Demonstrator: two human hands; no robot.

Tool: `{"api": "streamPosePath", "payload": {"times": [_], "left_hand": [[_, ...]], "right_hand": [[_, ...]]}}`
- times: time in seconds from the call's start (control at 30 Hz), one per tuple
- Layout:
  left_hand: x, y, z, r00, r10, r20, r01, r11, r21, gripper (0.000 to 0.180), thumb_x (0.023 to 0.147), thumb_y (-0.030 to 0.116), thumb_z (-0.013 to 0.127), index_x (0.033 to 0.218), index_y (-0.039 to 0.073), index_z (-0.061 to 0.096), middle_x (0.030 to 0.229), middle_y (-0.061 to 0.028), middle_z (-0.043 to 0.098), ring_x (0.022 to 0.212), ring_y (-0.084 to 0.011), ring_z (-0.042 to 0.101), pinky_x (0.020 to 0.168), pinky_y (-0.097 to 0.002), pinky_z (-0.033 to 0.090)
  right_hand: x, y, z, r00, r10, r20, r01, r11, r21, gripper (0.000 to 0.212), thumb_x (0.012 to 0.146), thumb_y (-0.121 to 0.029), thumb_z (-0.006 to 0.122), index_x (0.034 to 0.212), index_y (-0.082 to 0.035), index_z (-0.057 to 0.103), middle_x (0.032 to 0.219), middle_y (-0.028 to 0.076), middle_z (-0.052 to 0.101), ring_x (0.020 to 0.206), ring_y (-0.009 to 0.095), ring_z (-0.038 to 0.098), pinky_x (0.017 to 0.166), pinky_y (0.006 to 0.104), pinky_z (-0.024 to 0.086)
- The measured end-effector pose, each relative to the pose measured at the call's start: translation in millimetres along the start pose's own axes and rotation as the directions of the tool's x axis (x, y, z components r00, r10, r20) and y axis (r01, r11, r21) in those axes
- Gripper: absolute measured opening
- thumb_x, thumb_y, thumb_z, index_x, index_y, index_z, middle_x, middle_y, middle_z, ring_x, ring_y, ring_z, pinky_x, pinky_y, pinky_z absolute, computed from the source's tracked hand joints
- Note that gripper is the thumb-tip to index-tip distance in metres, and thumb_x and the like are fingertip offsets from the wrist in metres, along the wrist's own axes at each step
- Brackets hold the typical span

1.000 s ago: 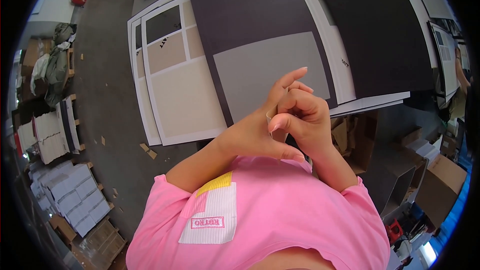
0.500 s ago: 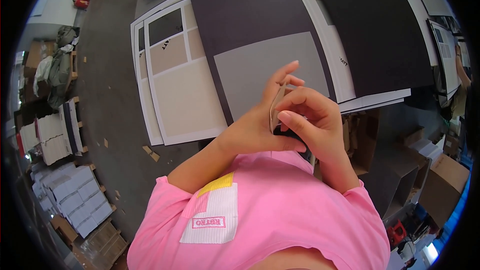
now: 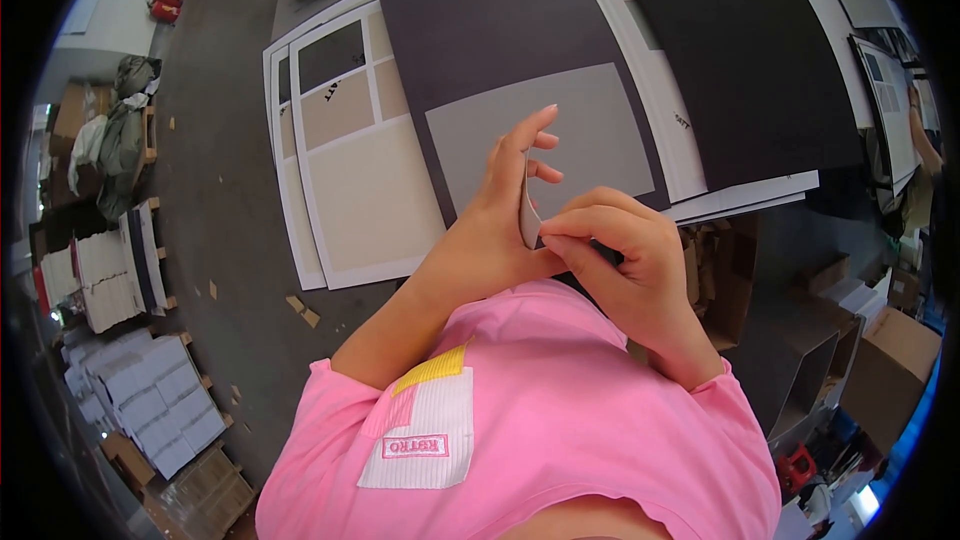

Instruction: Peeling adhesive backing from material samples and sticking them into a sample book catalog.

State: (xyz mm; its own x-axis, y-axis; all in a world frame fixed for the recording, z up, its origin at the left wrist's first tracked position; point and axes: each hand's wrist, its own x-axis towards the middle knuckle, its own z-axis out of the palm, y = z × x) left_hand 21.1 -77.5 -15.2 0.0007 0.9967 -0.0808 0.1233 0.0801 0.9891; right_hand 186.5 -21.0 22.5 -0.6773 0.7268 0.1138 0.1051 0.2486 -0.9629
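Far to the left of the dark board (image 3: 510,60) with the grey panel, white stacked packs (image 3: 165,390) sit by the floor's edge, and cardboard scraps (image 3: 303,312) lie on the floor between them and that board. Directly left of the dark board, and partly under it, is a pale sample board (image 3: 375,190) with beige and black blocks.

Over the near part of the dark board, the left hand (image 3: 490,215) is raised, its fingers spread wide and slightly curled. A thin card (image 3: 529,225) stands on edge along its palm, above the dark board's near edge; how the left thumb bears on it is hidden. Just right of the card, the right hand (image 3: 635,250) has thumb and forefinger closed to a narrow pinch, seemingly on the card's lower end.

The step in hand looks like handling the card between palm and fingertips. The next move seems to call for a light, steady pinch, with the left palm backing the card so it does not bend or slip.

Right of the dark board lies a black board (image 3: 745,70); nearer the person, to its lower right, stands an open brown box (image 3: 738,270).
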Motion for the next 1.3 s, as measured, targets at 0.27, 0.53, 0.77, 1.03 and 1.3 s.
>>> {"api": "streamPosePath", "payload": {"times": [0.27,0.53,0.77,1.03,1.3], "left_hand": [[-0.6,-3.1,2.1,0.999,-0.001,0.054,0.007,0.995,-0.099,0.118,0.065,0.003,0.086,0.158,0.022,0.016,0.140,-0.0120,0.035,0.116,-0.0224,0.049,0.093,-0.0373,0.044],[-0.5,-4.4,4.2,0.996,-0.025,0.081,0.038,0.986,-0.164,0.118,0.065,0.002,0.084,0.158,0.021,0.015,0.141,-0.0127,0.035,0.115,-0.0228,0.048,0.092,-0.0370,0.044],[-1.8,-3.5,4.1,0.996,-0.038,0.087,0.047,0.994,-0.103,0.119,0.064,-0.002,0.083,0.158,0.022,0.014,0.140,-0.0133,0.034,0.115,-0.0240,0.048,0.087,-0.0356,0.048],[-2.8,-6.2,3.6,0.995,-0.043,0.085,0.047,0.998,-0.052,0.121,0.063,-0.005,0.083,0.159,0.023,0.013,0.141,-0.0136,0.033,0.116,-0.0248,0.046,0.087,-0.0347,0.047],[-2.9,-8.7,1.2,0.992,0.016,0.128,-0.009,0.998,-0.055,0.121,0.065,-0.003,0.083,0.159,0.021,0.011,0.142,-0.0141,0.033,0.113,-0.0235,0.050,0.080,-0.0320,0.051]], "right_hand": [[0.8,4.7,0.3,0.999,-0.045,0.019,0.046,0.999,-0.019,0.008,0.084,0.004,0.069,0.091,0.000,0.069,0.081,0.009,0.066,0.064,0.019,0.064,0.062,0.0288,0.052],[0.6,1.2,0.3,1.000,0.010,0.019,-0.009,1.000,-0.010,0.007,0.085,0.003,0.069,0.090,-0.001,0.069,0.079,0.007,0.066,0.062,0.016,0.063,0.059,0.0268,0.050],[-0.1,2.4,4.0,1.000,-0.013,0.010,0.013,0.999,-0.038,0.010,0.081,0.009,0.068,0.087,0.001,0.068,0.077,0.006,0.063,0.064,0.013,0.062,0.055,0.0247,0.047],[1.8,-2.0,5.2,0.999,-0.028,0.042,0.031,0.996,-0.081,0.010,0.081,0.009,0.067,0.087,0.001,0.066,0.076,0.007,0.062,0.065,0.015,0.061,0.059,0.0263,0.048],[1.9,2.5,3.0,0.999,-0.010,0.038,0.010,1.000,0.014,0.006,0.084,0.003,0.067,0.089,-0.001,0.066,0.080,0.010,0.065,0.061,0.020,0.063,0.055,0.0288,0.050]]}}
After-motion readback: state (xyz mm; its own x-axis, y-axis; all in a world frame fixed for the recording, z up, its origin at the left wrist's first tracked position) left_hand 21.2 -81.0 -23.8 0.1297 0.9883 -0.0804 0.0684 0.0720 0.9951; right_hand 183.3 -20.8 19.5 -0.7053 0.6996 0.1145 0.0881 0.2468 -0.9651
